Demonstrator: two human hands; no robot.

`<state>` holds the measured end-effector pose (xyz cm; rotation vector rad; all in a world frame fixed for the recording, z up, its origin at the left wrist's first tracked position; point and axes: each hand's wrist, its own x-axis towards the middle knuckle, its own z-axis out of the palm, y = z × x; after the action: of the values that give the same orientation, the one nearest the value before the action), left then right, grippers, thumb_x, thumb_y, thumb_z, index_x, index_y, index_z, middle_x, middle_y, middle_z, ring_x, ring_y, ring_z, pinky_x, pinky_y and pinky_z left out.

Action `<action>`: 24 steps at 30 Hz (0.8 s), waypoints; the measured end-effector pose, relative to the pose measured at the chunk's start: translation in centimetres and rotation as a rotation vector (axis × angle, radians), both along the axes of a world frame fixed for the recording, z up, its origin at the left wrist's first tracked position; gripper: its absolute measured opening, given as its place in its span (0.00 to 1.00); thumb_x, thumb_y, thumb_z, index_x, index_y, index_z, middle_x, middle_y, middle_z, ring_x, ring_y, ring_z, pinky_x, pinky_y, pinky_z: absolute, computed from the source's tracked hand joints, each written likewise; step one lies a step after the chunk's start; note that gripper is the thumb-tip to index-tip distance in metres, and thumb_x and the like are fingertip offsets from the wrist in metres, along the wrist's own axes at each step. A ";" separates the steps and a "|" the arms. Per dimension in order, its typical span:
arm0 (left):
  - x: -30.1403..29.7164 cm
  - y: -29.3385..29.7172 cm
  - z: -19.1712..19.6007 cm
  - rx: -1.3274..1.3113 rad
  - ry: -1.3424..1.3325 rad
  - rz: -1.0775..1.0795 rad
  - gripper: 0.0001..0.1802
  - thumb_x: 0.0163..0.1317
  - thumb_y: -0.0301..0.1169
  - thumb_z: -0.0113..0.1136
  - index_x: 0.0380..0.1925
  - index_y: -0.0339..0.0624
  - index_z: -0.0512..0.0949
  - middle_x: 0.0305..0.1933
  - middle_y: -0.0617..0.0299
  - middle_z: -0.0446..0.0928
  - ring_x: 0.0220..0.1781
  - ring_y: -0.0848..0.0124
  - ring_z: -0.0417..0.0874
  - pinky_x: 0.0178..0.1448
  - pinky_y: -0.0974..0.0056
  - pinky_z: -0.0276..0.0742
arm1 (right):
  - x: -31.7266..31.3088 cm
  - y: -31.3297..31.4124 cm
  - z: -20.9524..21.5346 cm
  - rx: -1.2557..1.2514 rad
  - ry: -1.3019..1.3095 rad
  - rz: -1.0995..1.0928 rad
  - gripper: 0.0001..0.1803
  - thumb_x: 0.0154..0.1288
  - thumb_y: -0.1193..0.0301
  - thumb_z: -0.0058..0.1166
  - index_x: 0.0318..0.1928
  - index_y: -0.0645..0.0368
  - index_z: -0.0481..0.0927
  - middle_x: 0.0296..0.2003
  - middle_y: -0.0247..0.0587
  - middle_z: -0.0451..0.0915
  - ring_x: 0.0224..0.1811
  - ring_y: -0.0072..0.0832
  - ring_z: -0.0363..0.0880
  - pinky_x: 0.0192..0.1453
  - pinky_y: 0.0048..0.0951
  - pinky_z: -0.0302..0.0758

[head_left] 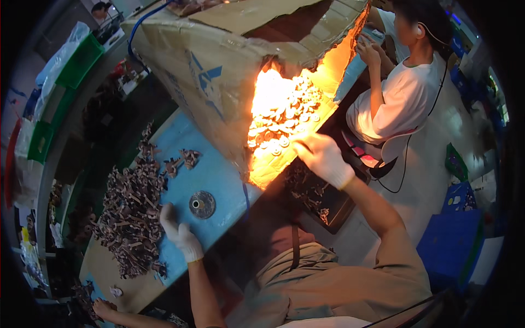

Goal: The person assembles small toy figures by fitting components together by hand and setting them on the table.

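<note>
My right hand (322, 156), in a white glove, reaches into the open mouth of a large cardboard box (219, 65) lying tilted on the table. Its fingers touch a brightly lit heap of small round washer-like parts (287, 112) inside. My left hand (179, 232), also in a white glove, rests on the blue table mat (219, 175) with its fingers together. It sits beside a big pile of dark brown metal parts (131, 213). A round metal disc (202, 204) lies on the mat just right of that hand.
A person in a white shirt (399, 93) sits at the upper right. A dark tray with brown parts (314, 194) stands below the box. Green bins (82, 60) line the left side. Blue crates (454, 235) stand at the right. Another hand (104, 309) shows at bottom left.
</note>
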<state>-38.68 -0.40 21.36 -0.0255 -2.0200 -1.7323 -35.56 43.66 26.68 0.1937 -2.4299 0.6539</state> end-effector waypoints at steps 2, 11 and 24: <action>0.3 -0.7 0.1 -0.066 -0.148 -0.022 0.32 0.57 0.17 0.45 0.64 0.28 0.77 0.66 0.49 0.79 0.69 0.58 0.79 0.79 0.55 0.69 | -5.7 0.1 1.3 0.132 0.012 -0.088 0.11 0.75 0.66 0.63 0.52 0.54 0.87 0.30 0.39 0.85 0.26 0.38 0.83 0.28 0.41 0.80; -0.4 0.2 0.8 -0.084 -0.158 -0.041 0.15 0.67 0.19 0.50 0.51 0.30 0.82 0.52 0.56 0.83 0.53 0.67 0.82 0.64 0.62 0.77 | -23.5 0.9 -1.6 0.697 -0.187 -0.053 0.17 0.72 0.55 0.57 0.40 0.53 0.91 0.38 0.47 0.90 0.42 0.47 0.89 0.47 0.50 0.83; 2.4 1.6 3.2 -0.011 -0.167 0.067 0.14 0.73 0.20 0.49 0.51 0.30 0.83 0.53 0.56 0.83 0.50 0.69 0.83 0.58 0.64 0.81 | -9.1 0.1 5.8 -0.986 -0.759 0.411 0.14 0.74 0.67 0.64 0.54 0.61 0.88 0.37 0.34 0.85 0.36 0.16 0.81 0.40 0.20 0.77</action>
<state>-36.29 1.17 24.57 0.1869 -2.1223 -1.7316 -44.68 43.76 32.50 0.0227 -2.3702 2.3451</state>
